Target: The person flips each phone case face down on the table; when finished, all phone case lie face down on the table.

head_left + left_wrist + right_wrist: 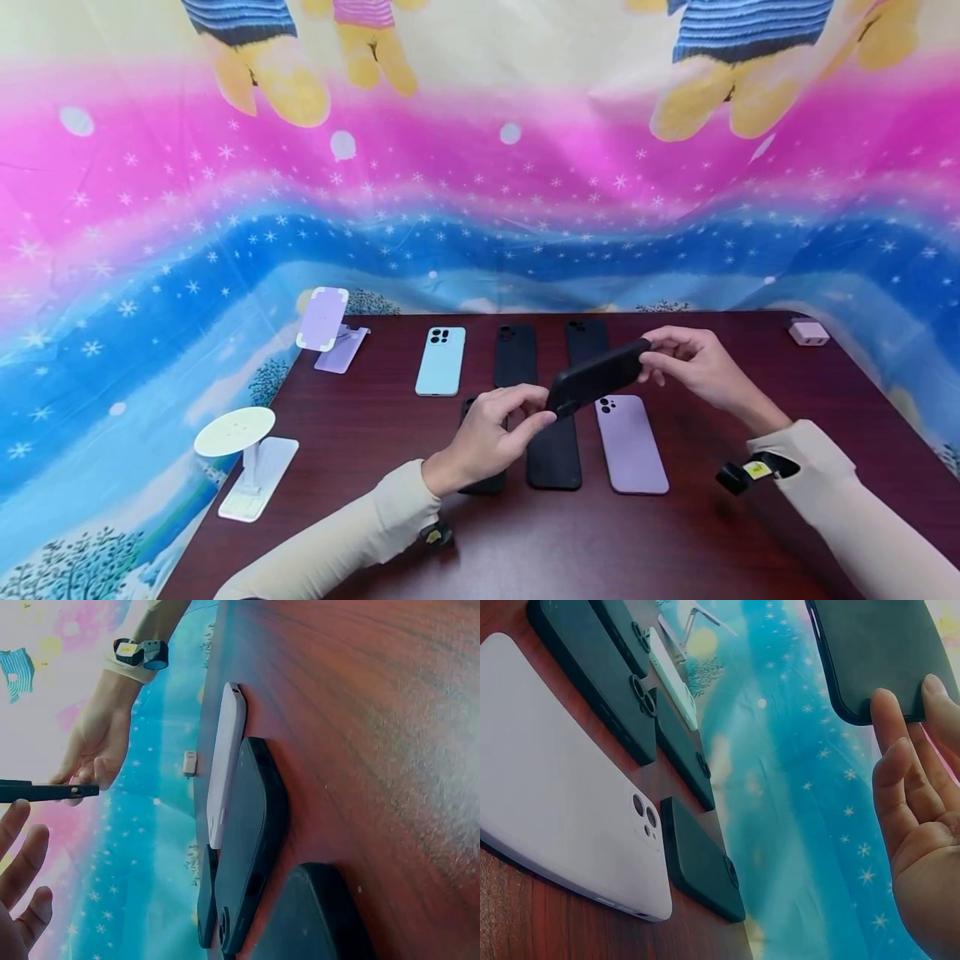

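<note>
A black phone case [597, 377] hangs tilted above the dark wooden table [675, 533], held between both hands. My left hand [536, 410] pinches its lower left end with thumb and forefinger. My right hand [651, 357] grips the upper right end. In the left wrist view the black phone case [45, 792] shows edge-on, with my right hand [90, 750] behind it. The right wrist view has the black phone case [885, 652] above my fingertips [889, 727], which touch its edge. Below it on the table lie a lilac case [632, 443] and a black case [553, 454].
More cases lie in rows: a light blue one [440, 360], two black ones [515, 354] [587, 337], and another black one [480, 481] partly hidden under my left wrist. A lilac stand [326, 329] and a white stand [243, 454] sit left, a white charger [808, 333] far right.
</note>
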### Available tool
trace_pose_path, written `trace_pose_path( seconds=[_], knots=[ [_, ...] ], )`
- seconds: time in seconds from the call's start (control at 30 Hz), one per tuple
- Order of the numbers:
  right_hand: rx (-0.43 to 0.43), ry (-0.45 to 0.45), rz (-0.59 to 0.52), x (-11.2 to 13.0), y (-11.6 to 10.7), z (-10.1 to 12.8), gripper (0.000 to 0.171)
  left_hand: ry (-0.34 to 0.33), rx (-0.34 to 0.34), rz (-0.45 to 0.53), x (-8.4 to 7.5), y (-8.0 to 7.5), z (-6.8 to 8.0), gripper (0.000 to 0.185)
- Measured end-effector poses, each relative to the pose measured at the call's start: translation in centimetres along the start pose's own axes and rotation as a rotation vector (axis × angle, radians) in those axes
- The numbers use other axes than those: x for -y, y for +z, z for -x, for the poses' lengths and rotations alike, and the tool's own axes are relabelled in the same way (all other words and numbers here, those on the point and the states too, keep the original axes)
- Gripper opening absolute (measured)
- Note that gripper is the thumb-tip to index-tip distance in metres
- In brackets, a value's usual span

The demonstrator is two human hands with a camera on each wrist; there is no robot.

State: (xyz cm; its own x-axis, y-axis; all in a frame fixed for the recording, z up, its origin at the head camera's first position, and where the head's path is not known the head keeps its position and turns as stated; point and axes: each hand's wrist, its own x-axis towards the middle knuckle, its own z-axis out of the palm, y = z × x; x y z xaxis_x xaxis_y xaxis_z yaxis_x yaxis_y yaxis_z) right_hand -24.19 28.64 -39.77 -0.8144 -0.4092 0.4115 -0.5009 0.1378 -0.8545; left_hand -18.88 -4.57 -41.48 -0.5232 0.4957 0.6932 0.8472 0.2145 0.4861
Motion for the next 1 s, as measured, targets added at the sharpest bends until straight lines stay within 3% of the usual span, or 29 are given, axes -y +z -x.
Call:
trace_pose_path(
  seconds=[0.37, 0.77, 1.0],
  knots=[
    [-0.013, 0.011, -0.003, 0.00, 0.25, -0.12, 0.021, 0.031, -0.070, -0.012, 0.25, 0.25, 0.32, 0.033],
    [0.063, 0.028, 0.020, 0.39, 0.57, 0.06, 0.038, 0.067, -0.191, -0.062, 0.36, -0.16, 0.26, 0.054],
    [0.078, 0.061, 0.062, 0.54, 0.77, 0.42, 0.042, 0.059, -0.251, 0.015, 0.88, -0.32, -0.16, 0.051]
  ],
)
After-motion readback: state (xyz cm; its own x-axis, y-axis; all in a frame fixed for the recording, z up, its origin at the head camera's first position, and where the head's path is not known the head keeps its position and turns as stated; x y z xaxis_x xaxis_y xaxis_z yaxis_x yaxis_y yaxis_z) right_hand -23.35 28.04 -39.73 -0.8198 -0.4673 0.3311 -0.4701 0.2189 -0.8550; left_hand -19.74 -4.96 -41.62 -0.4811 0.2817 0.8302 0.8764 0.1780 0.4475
